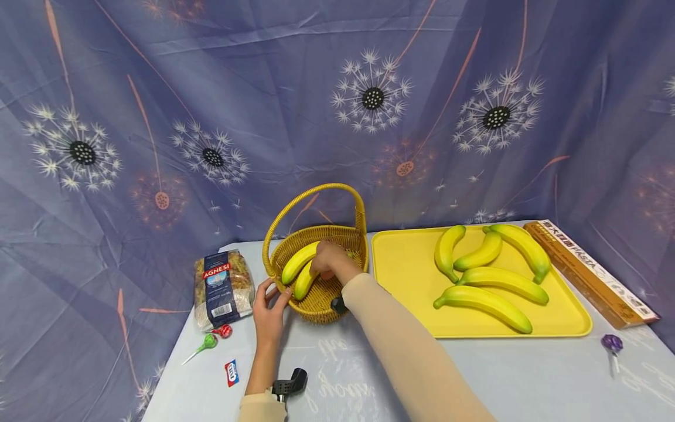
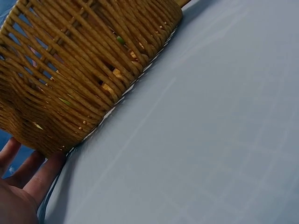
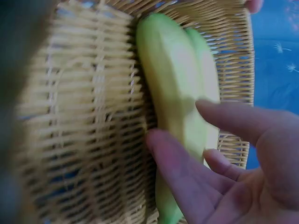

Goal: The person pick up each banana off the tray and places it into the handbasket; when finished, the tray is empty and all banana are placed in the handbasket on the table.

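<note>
A yellow wicker basket [image 1: 316, 313] with a tall arched handle stands at the back of the table. Two bananas [image 1: 299, 264] lie side by side in it, also seen in the right wrist view, where the nearer banana [image 3: 170, 74] partly covers the other. My right hand [image 1: 334, 261] is inside the basket over the bananas. Its thumb and extended fingers [image 3: 170, 154] lie loosely about the nearer banana, not curled round it. At the basket's left side, my left hand [image 1: 270, 310] touches the wicker wall [image 2: 93, 60] with its fingertips.
Right of the basket, a yellow tray [image 1: 403, 281] carries several bananas [image 1: 485, 305]. A long pasta box [image 1: 590, 272] lies beyond it, with a purple lollipop [image 1: 612, 344] in front. At left are a pasta bag [image 1: 221, 290], green [image 1: 210, 341] and red lollipops [image 1: 224, 331] and a small packet [image 1: 231, 373].
</note>
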{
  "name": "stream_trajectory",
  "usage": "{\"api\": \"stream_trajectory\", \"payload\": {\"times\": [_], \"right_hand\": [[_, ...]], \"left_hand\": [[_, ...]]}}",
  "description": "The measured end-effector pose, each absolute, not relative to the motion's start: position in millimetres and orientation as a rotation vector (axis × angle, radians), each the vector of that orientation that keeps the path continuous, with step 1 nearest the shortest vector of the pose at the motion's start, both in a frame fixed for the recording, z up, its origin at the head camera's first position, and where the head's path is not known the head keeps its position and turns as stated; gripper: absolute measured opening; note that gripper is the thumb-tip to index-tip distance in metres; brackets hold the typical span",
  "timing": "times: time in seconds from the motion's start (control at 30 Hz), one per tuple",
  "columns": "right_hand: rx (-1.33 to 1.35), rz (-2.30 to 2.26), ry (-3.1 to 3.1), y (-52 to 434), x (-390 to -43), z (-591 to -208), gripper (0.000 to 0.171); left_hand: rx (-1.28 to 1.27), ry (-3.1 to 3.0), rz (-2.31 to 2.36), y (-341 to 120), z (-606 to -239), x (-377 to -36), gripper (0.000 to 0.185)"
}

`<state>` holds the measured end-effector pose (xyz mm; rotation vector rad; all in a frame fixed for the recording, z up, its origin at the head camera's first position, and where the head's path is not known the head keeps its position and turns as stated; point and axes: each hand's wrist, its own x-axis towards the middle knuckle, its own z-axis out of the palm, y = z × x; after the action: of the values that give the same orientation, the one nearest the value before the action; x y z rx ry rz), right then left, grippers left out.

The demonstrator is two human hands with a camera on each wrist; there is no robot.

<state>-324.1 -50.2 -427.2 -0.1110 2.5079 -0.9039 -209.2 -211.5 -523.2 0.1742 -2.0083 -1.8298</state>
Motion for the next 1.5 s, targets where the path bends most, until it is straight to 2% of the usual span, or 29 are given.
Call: {"api": "stream_trajectory", "payload": {"times": [0.1,0.17,0.27,0.4,0.53,0.7,0.97,1.23,1.5], "right_hand": [[-0.088,-1.046,2.403,-53,-324,-429,0.086],[-0.082,-1.141,2.332,-52,-323,-429,0.091],[-0.117,-1.275,2.244,-48,-320,-428,0.083],[-0.195,-1.349,2.184,-43,-317,-426,0.063],[-0.239,-1.295,2.203,-41,-316,-426,0.061],[-0.311,-1.192,2.269,-33,-315,-424,0.069],[-0.704,-1.003,2.443,-6,-313,-407,0.061],[-0.948,-1.004,2.537,36,-296,-392,0.049],[-1.039,-0.975,2.543,100,-279,-379,0.043]], "left_hand": [[0.178,-2.008,-1.84,-212,-523,-209,0.043],[0.173,-2.008,-1.849,-213,-522,-209,0.043],[0.162,-2.001,-1.867,-214,-519,-209,0.045],[0.148,-2.009,-1.881,-211,-505,-201,0.046],[0.146,-2.017,-1.879,-207,-501,-198,0.047],[0.141,-1.987,-1.877,-210,-525,-209,0.047],[0.156,-1.992,-1.883,-213,-520,-206,0.046],[0.133,-2.025,-1.868,-208,-493,-193,0.047],[0.132,-2.014,-1.876,-210,-500,-195,0.047]]}}
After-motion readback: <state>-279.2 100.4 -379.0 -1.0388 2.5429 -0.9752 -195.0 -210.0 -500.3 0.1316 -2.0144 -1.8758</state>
